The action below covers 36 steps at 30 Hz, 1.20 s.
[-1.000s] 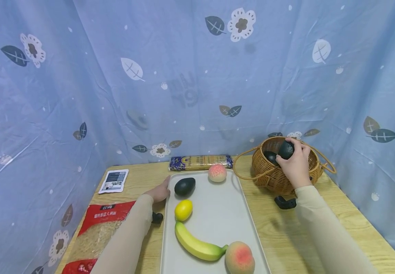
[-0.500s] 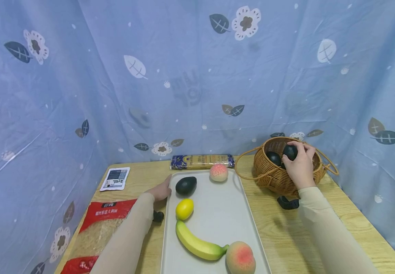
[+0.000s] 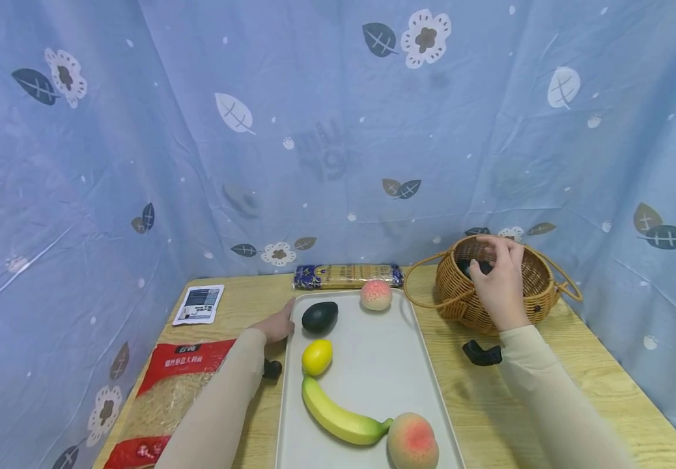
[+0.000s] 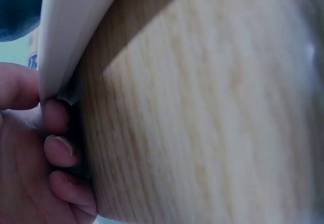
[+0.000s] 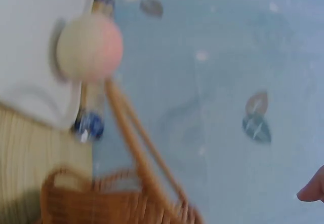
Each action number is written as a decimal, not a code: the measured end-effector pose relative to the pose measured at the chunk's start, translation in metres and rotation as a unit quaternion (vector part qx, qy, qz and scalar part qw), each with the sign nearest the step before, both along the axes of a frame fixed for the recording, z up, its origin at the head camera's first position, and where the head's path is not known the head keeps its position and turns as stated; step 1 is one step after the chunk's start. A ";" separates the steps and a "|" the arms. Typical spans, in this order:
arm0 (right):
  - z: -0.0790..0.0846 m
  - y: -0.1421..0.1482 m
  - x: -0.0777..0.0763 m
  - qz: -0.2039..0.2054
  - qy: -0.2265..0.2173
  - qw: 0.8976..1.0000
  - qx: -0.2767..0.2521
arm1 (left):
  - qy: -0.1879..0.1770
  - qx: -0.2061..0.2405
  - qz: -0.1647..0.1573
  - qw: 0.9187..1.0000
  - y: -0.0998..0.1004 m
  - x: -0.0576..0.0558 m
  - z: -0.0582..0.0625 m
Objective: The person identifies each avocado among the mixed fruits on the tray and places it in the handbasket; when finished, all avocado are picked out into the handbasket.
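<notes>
My left hand grips the left rim of a pale tray near its far corner. In the left wrist view the thumb lies against the rim, with other fingers curled under it. My right hand is above a wicker basket, thumb and fingers parted with nothing between them. Dark avocado skin shows inside the basket, partly hidden by the hand. On the tray are an avocado, a lemon, a banana, a large peach and a smaller peach.
A packet of spaghetti lies behind the tray. At the left are a red pasta bag and a small white pouch. The basket's handle loops out towards the tray. A patterned blue curtain encloses the table.
My right hand has lowered an avocado into the basket and let go of it. It has since drawn slightly left, fingers apart. The left hand has stayed at the tray's rim.
</notes>
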State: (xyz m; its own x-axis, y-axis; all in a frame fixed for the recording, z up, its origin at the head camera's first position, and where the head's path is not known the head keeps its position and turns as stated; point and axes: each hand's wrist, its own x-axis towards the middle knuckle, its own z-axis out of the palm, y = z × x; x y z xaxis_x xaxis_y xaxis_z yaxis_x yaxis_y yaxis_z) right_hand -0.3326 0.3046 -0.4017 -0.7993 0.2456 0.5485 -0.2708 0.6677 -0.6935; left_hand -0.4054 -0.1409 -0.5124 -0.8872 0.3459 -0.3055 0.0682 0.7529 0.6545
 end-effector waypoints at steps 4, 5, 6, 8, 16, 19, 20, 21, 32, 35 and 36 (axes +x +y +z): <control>0.002 -0.028 -0.001 0.047 0.018 0.999 0.018 | 0.000 -0.001 -0.003 1.000 -0.002 -0.002 0.000; 0.002 -0.035 -0.002 0.062 0.021 0.997 0.027 | -0.001 -0.002 -0.004 1.000 -0.002 -0.003 0.000; 0.001 -0.042 -0.002 0.078 0.022 0.996 0.037 | -0.001 -0.001 -0.004 1.000 -0.003 -0.004 0.000; -0.002 -0.057 -0.003 0.108 0.019 0.992 0.054 | -0.003 -0.006 -0.005 1.000 -0.003 -0.006 0.001; -0.009 -0.109 -0.011 0.214 -0.037 0.974 0.069 | 0.003 -0.037 -0.013 0.999 0.000 -0.005 0.009; -0.010 -0.127 -0.017 0.246 -0.060 0.965 0.071 | 0.004 -0.036 -0.014 0.999 0.001 -0.004 0.008; -0.011 -0.133 -0.019 0.253 -0.065 0.962 0.075 | 0.005 -0.036 -0.013 0.999 0.002 -0.004 0.007; -0.013 -0.140 -0.022 0.262 -0.071 0.959 0.078 | 0.004 -0.034 -0.012 0.999 0.002 -0.004 0.007; -0.048 -0.203 -0.039 0.369 -0.162 0.896 0.189 | 0.006 -0.042 -0.018 0.999 0.002 0.004 0.006; -0.056 -0.212 -0.045 0.389 -0.161 0.872 0.250 | 0.006 -0.044 -0.019 0.999 0.001 0.004 0.007; -0.058 -0.215 -0.047 0.398 -0.161 0.863 0.267 | 0.008 -0.049 -0.020 0.999 0.001 0.003 0.007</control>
State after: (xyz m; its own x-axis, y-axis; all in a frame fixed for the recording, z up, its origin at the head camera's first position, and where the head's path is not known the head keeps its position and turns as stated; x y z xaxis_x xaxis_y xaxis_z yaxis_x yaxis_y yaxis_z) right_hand -0.3794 0.0896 -0.4600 -0.7306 -0.6701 0.1308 -0.6413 0.6076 -0.4686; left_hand -0.4023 -0.1397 -0.5056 -0.8780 0.3506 -0.3259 0.1093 0.8097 0.5766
